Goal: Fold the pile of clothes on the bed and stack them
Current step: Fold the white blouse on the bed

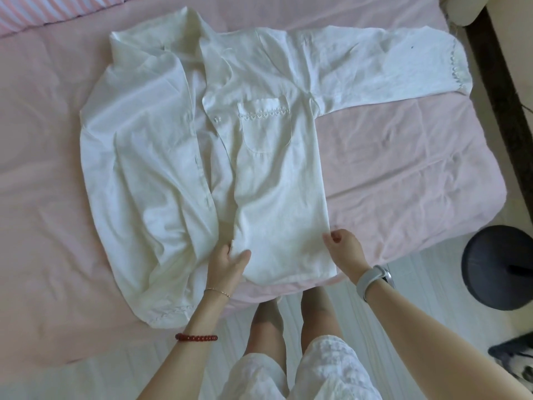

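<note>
A white button-up shirt (178, 157) lies spread front-up on the pink bed (403, 174), its chest pocket showing and its right sleeve stretched toward the far right. The left sleeve is folded in along the body. My left hand (227, 262) pinches the lower edge of the shirt's right front panel near the hem. My right hand (344, 249) grips the outer side edge of the same panel, fingers curled on the cloth.
The bed's near edge runs just in front of my legs. A dark round stool (499, 267) stands on the pale floor at the right. A striped pink pillow or quilt (57, 10) lies at the far left.
</note>
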Tool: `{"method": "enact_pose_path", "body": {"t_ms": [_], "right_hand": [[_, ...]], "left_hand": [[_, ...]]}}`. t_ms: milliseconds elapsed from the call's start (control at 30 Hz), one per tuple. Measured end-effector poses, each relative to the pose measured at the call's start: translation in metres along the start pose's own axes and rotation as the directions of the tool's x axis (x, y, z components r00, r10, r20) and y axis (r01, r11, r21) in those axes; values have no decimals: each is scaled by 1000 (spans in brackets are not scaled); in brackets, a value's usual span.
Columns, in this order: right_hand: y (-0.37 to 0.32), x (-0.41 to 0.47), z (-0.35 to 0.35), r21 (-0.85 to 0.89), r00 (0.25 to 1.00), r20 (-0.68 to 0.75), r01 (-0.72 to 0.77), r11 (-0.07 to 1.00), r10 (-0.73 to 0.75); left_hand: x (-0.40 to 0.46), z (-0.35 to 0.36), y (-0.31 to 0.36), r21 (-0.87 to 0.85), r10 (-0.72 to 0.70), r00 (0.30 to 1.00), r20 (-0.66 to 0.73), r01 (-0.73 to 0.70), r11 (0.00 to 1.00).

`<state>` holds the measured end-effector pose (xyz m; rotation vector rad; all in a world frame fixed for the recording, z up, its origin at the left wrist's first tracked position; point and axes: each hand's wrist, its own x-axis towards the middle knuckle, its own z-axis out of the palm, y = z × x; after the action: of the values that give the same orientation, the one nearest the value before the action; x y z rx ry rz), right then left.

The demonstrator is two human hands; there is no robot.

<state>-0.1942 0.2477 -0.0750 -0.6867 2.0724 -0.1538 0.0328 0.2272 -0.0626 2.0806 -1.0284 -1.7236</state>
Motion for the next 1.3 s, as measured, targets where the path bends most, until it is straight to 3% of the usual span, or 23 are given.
{"method": "enact_pose_path", "body": {"t_ms": [133,200,333,400,467,567,667,900,1067,1133,1233,1300], "right_hand": [[1,-3,2,144,992,-125,8,989,10],[4,-8,0,137,982,-190,34,990,-8],[16,-11,-9,-151,988,-154,-41,988,18],[17,-8,-11,-226,989,-147,-51,973,17],[11,-7,-11,-286,979,-196,-1,958,-57],[-12,-6,-5,-365,944,-231,141,920,-237],[-47,1,-3,-367,894,-177,328,871,-411],[-152,58,-14,-367,751,-98,583,725,-653],[-206,109,-20,-392,649,-48,687,612,-759],[-223,129,-22,-428,643,-20,687,588,-766],[-238,158,-25,-511,690,77,647,566,-720],[-243,172,-27,-560,710,120,626,543,-694]], "left_hand": [[-9,-2,-8,170,219,953,-210,-185,968],[-6,-1,-14,281,163,963,-213,-100,954],[-1,3,-20,519,-68,992,-111,116,847],[0,4,-17,596,-96,994,-42,102,797],[0,3,-9,653,-20,999,-38,40,756],[3,-4,15,573,179,979,-93,-94,814],[27,-12,49,427,284,951,-118,-210,880],[133,-42,151,294,321,907,-273,-239,925],[205,-50,207,317,368,884,-287,-275,908],[230,-49,224,309,366,882,-298,-273,911],[257,-48,241,396,383,878,-287,-255,882],[265,-49,250,437,484,827,-288,-336,834]]}}
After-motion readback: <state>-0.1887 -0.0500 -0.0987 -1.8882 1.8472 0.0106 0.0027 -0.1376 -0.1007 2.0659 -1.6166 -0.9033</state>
